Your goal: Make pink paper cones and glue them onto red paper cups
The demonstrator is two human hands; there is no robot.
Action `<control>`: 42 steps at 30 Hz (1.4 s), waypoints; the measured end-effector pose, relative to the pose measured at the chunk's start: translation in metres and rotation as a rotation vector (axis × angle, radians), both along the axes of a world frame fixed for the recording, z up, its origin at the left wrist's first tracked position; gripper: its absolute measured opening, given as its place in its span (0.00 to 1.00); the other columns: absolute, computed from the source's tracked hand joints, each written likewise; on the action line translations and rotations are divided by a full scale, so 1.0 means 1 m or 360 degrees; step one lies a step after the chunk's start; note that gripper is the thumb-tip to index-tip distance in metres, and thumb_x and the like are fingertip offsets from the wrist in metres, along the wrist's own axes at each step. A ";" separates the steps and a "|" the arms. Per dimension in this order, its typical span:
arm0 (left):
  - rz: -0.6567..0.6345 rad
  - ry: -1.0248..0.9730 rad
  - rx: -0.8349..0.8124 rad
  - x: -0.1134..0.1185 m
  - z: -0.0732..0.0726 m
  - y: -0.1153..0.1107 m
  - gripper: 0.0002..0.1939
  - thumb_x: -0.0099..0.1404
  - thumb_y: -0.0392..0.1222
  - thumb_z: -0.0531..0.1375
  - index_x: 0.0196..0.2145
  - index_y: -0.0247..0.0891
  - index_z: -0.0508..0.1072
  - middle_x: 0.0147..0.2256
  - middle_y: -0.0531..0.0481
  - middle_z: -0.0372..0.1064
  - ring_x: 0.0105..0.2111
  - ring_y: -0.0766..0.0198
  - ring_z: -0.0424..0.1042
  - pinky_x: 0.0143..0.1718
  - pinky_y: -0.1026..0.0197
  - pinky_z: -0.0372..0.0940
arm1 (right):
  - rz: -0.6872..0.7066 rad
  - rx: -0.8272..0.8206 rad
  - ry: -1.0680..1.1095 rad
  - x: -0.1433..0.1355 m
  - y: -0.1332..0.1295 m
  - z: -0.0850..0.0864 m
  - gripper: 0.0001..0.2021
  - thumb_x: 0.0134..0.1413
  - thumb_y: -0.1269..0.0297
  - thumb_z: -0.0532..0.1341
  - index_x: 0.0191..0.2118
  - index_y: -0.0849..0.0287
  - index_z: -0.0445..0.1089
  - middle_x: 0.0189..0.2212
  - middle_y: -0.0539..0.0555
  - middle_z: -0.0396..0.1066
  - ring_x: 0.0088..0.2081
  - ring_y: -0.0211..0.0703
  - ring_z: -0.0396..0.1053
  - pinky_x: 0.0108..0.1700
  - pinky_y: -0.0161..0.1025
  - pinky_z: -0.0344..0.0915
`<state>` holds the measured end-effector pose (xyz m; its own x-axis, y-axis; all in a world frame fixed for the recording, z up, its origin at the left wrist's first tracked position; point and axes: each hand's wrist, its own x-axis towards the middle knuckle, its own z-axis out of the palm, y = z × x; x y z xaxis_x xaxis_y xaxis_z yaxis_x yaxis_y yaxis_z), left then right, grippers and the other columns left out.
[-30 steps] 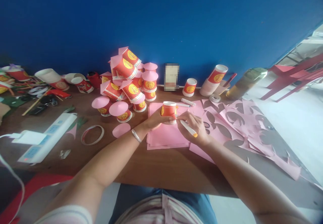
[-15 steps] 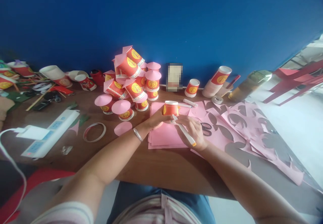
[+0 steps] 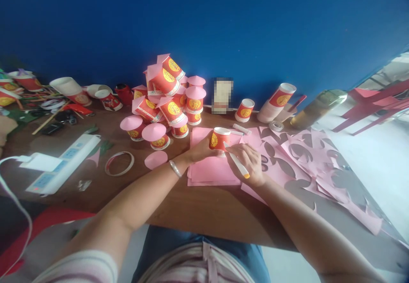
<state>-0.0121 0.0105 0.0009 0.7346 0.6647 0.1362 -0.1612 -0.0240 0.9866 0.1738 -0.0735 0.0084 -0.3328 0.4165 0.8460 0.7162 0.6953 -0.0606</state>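
Note:
A red paper cup (image 3: pixel 221 136) with a yellow emblem and white rim is gripped low at its left side by my left hand (image 3: pixel 202 150). It is upright over a stack of pink paper (image 3: pixel 212 174). My right hand (image 3: pixel 251 159) is closed around a white marker (image 3: pixel 237 164) with an orange end. The marker's upper tip lies against or very close to the cup's right side; contact cannot be made out. Black-handled scissors (image 3: pixel 264 163) show partly behind my right hand.
Red cups with pink cone tops (image 3: pixel 169 112) are piled left of centre. A pink paper disc (image 3: pixel 156 160), tape ring (image 3: pixel 119 164) and power strip (image 3: pixel 64 164) lie leftward. Cut pink scraps (image 3: pixel 319 168) cover the right side. Behind stand another cup (image 3: pixel 245 110) and a bottle (image 3: pixel 319 108).
The cup has shifted slightly right and turned a little in my left hand. My right hand has moved slightly right with the marker, covering more of the scissors.

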 end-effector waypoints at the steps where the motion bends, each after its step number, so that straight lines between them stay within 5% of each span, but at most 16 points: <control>1: 0.0011 0.0013 0.0020 0.000 0.000 0.000 0.34 0.56 0.51 0.73 0.54 0.40 0.64 0.45 0.46 0.67 0.46 0.55 0.68 0.45 0.55 0.65 | 0.0007 0.0002 -0.0024 0.001 0.000 0.000 0.15 0.62 0.75 0.62 0.53 0.58 0.68 0.36 0.56 0.77 0.34 0.45 0.75 0.35 0.41 0.69; 13: -0.0024 -0.0039 0.0083 0.003 -0.003 0.002 0.37 0.55 0.52 0.74 0.56 0.40 0.65 0.52 0.40 0.68 0.51 0.51 0.68 0.47 0.54 0.66 | 0.0028 -0.0025 -0.0098 0.000 0.001 0.005 0.17 0.63 0.76 0.57 0.56 0.59 0.67 0.37 0.58 0.77 0.36 0.47 0.76 0.35 0.42 0.70; 31: 0.0040 -0.0050 -0.0089 0.001 -0.003 0.001 0.39 0.52 0.51 0.75 0.56 0.39 0.65 0.50 0.42 0.69 0.48 0.52 0.69 0.46 0.55 0.66 | 0.0053 -0.0058 -0.0133 -0.010 -0.004 0.011 0.08 0.65 0.75 0.58 0.47 0.60 0.69 0.30 0.54 0.76 0.29 0.42 0.73 0.33 0.40 0.64; 42: -0.0032 -0.0125 -0.0257 0.000 -0.003 0.002 0.27 0.54 0.45 0.73 0.48 0.39 0.69 0.40 0.49 0.70 0.40 0.60 0.69 0.42 0.58 0.64 | 0.0051 -0.0031 -0.0089 -0.007 -0.002 0.011 0.09 0.64 0.75 0.58 0.48 0.60 0.69 0.32 0.54 0.76 0.30 0.42 0.72 0.33 0.40 0.65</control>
